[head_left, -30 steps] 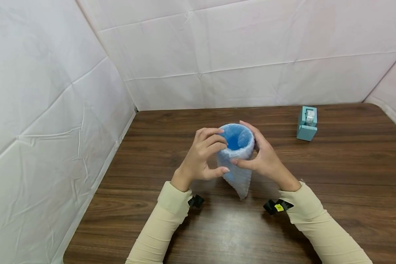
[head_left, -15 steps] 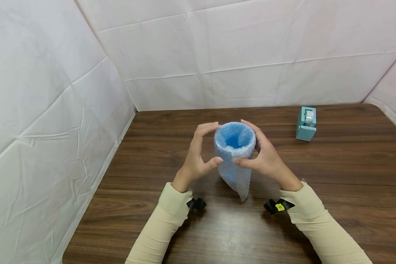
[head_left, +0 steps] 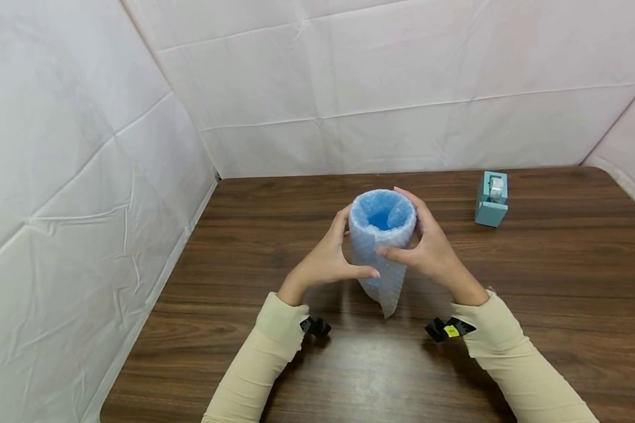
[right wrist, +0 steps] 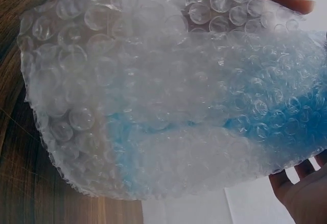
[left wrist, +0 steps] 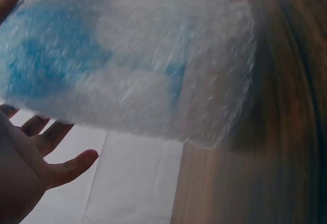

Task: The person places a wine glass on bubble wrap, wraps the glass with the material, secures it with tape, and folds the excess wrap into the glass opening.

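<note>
A roll of clear bubble wrap (head_left: 382, 258) stands upright between both hands, its round mouth facing up and its lower end narrowing to a loose point. Through the layers shows a blue item (right wrist: 286, 114), wide near the mouth with a thin stem-like line toward the other end. My right hand (head_left: 436, 252) grips the roll near the mouth, thumb on the front and fingers round the far right side. My left hand (head_left: 323, 258) touches the roll's left side with spread fingers, their tips partly hidden behind it. In the left wrist view its thumb (left wrist: 76, 168) stands apart from the wrap.
A teal tape dispenser (head_left: 491, 198) with a roll of clear tape sits at the back right of the brown wooden table (head_left: 217, 294). White cloth walls (head_left: 323, 88) rise behind the table and along its sides.
My left hand pulled back from the mouth, spread, then came in against the roll's left side with its thumb lower. The roll rose slightly toward the back, still in my right hand.
</note>
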The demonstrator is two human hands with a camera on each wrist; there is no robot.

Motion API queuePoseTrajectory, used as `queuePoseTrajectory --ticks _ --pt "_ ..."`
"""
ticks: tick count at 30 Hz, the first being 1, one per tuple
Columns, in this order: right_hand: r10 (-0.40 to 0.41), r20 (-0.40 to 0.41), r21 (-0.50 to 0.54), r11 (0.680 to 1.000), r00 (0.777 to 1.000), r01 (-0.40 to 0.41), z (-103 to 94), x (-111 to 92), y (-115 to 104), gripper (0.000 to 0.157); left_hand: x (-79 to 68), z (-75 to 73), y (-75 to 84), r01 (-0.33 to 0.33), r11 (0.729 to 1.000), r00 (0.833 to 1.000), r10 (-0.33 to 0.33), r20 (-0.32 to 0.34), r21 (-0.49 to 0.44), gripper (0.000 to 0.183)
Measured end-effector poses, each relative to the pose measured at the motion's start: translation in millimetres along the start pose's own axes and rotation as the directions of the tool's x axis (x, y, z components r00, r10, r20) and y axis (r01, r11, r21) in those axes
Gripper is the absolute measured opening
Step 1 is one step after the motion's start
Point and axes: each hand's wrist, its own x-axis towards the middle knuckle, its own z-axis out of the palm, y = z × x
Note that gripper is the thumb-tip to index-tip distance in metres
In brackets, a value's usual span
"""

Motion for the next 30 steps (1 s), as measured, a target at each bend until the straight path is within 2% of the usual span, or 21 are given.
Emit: queuePoseTrajectory --ticks 5,9,13,18,22,30 --pt "0.009 -0.003 -0.017 1.0 1.0 -0.009 -0.7 0.9 0.2 0.1 1.8 4.8 4.7 0.004 0.999 0.999 -0.002 -0.044 0.034 0.115" --pt "0.016 0.009 -0.008 1.0 1.0 -0.016 -0.4 1.8 0.0 0.101 2.7 6.3 5.4 0.008 0.998 0.995 -0.001 -0.099 0.068 0.106" --pt "0.024 0.017 -0.003 1.0 1.0 -0.024 0.8 2.6 1.1 0.102 3.0 5.2 3.6 -0.003 0.995 0.99 0.017 -0.137 0.102 0.1" --pt "0.037 0.03 0.002 0.999 0.999 -0.037 1.8 6.8 3.3 0.102 6.4 0.3 0.9 -0.014 0.992 0.987 0.034 -0.154 0.128 0.098" --pt "0.028 0.027 0.005 1.0 0.999 -0.028 0.7 16.9 4.2 0.103 15.0 -7.6 -1.2 -0.007 0.989 0.986 0.031 -0.161 0.146 0.097" --pt "-0.013 -0.011 -0.028 1.0 1.0 0.012 -4.4 46.2 12.3 0.102 41.9 -25.6 -11.5 -0.006 0.987 0.988 0.031 -0.153 0.162 0.095"
